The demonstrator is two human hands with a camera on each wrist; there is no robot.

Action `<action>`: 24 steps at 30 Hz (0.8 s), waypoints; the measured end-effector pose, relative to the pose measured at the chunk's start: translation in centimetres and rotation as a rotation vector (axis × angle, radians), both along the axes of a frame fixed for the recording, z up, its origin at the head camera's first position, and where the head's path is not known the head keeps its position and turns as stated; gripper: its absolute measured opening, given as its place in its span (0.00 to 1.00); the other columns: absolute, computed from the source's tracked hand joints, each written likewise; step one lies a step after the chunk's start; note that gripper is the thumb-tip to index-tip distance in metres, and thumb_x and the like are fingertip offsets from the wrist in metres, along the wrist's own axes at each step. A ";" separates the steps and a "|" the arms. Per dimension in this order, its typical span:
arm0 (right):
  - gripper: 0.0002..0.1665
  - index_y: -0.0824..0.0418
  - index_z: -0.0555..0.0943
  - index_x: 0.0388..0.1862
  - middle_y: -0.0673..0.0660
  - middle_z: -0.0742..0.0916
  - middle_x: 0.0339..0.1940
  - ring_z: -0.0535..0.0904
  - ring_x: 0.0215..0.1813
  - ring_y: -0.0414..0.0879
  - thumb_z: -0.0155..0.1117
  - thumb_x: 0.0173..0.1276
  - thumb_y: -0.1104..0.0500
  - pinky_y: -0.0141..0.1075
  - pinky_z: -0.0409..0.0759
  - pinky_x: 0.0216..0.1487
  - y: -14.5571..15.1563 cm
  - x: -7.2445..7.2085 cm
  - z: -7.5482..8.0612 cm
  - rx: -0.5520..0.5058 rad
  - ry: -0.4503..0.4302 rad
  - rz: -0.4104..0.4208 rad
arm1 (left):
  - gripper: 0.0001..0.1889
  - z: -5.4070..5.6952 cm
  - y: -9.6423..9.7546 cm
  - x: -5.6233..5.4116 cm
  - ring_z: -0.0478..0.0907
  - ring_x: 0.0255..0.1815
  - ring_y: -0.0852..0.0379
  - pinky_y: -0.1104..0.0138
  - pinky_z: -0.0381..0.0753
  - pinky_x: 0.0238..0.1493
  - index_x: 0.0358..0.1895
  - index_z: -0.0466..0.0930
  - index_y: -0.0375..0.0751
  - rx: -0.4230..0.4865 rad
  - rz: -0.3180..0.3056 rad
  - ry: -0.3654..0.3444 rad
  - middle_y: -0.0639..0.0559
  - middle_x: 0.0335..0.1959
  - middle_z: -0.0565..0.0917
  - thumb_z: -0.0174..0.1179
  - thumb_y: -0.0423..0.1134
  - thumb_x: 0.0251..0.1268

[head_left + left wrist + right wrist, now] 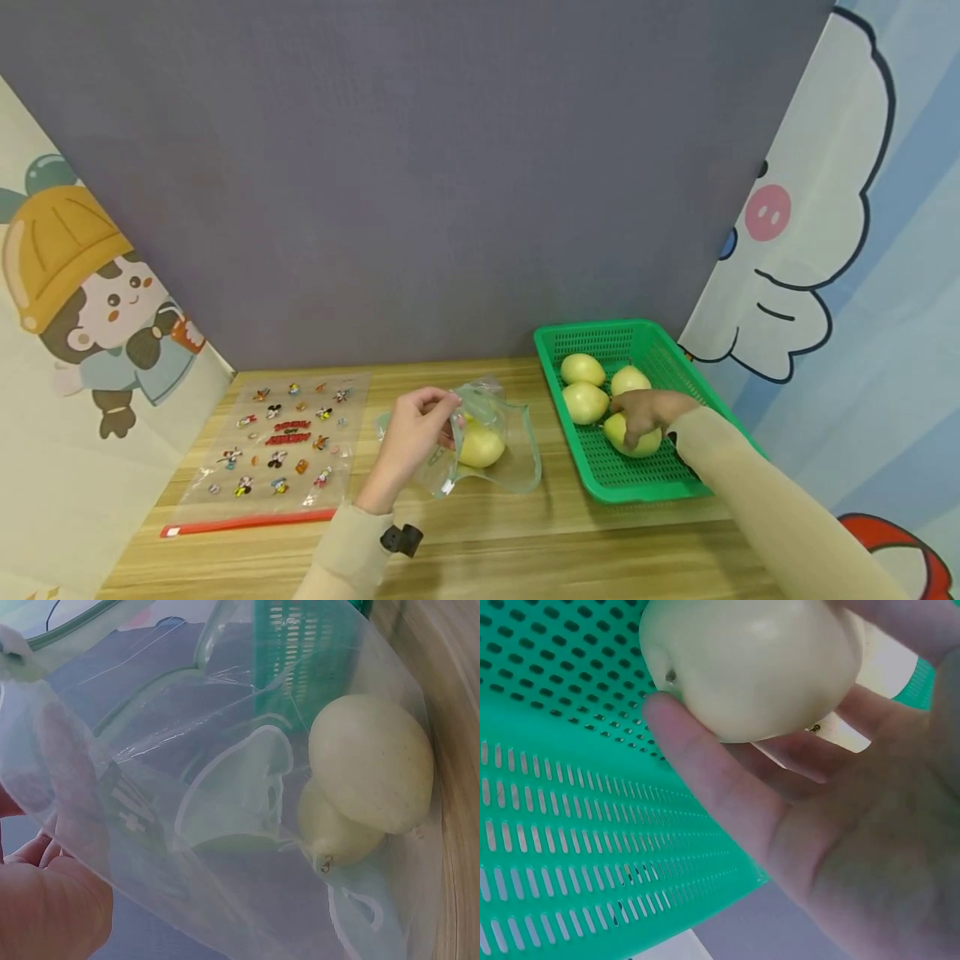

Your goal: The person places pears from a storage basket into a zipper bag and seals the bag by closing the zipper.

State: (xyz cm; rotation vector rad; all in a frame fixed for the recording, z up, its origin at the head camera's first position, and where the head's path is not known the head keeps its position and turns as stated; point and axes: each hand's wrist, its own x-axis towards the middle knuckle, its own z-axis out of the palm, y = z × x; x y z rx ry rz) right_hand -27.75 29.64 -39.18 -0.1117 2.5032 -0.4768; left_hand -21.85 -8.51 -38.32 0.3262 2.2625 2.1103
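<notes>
Where the beige left sleeve (pixel 348 546) ends, the left hand (pixel 412 433) pinches the edge of a clear zip bag (pixel 519 468) that sits on the wood-grain table (pixel 480 554). Its gaping mouth is turned toward the person; the film is see-through and creased, with pale green trim and prints. Inside, two bagged pears (pixel 371 765) touch, and the stem of the partly covered one points to the lower left of the left wrist view.

To the right, the right hand (pixel 651 409) has its fingers curled round a held pear (pixel 750 671) inside a green plastic basket (pixel 637 493). That pear's long axis runs roughly crosswise, its dimpled end toward the lower left of the right wrist view, beside a fingertip. It is plump, smooth and pale yellow-green. Three other pears (pixel 585 403) lie just beyond and beside it.

On the left, a cartoon-printed bag (pixel 285 454) lies flat, its red strip (pixel 251 523) nearest the person. Behind everything stands a grey panel (pixel 450 183).
</notes>
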 end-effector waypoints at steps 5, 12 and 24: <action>0.47 0.66 0.68 0.74 0.72 0.72 0.70 0.77 0.58 0.65 0.75 0.55 0.60 0.52 0.85 0.37 0.6 0.0 0.4 0.007 0.042 -0.002 | 0.13 0.0 0.0 0.1 0.82 0.22 0.54 0.64 0.87 0.26 0.46 0.82 0.24 0.002 -0.006 -0.005 0.38 0.29 0.86 0.57 0.36 0.76; 0.45 0.68 0.66 0.73 0.62 0.80 0.47 0.73 0.32 0.48 0.65 0.55 0.59 0.40 0.76 0.30 0.4 -0.2 2.0 -0.127 0.120 -0.014 | 0.14 0.0 -0.2 0.1 0.83 0.24 0.53 0.64 0.88 0.27 0.47 0.82 0.26 0.006 0.000 -0.015 0.40 0.30 0.86 0.57 0.38 0.77; 0.36 0.65 0.65 0.71 0.62 0.79 0.46 0.74 0.39 0.53 0.60 0.65 0.56 0.42 0.74 0.39 0.5 0.8 3.9 -0.460 0.196 -0.105 | 0.13 -0.3 -0.1 0.2 0.82 0.23 0.53 0.64 0.87 0.26 0.47 0.83 0.26 0.002 0.003 -0.008 0.42 0.28 0.86 0.57 0.37 0.77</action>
